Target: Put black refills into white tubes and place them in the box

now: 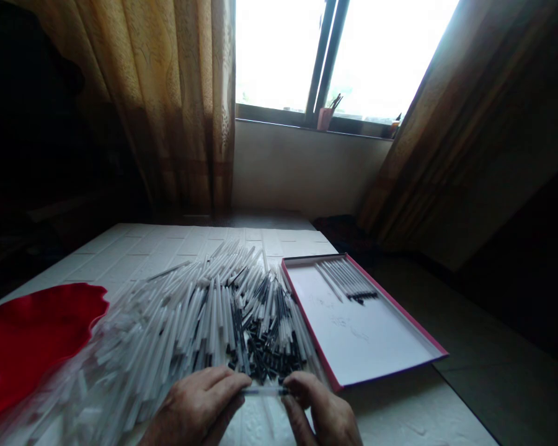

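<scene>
pen (264, 391) lies level between the two hands, just in front of the heap of pen parts (214, 310) on the white table (139, 248). the left hand (198, 406) pinches one end between thumb and finger; the right hand (323, 406) pinches the other. the shallow tray (363, 334) sits to the right.

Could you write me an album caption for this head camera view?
Two hands hold a slim pen level between them, beside a heap of pen parts and a shallow tray.
</scene>
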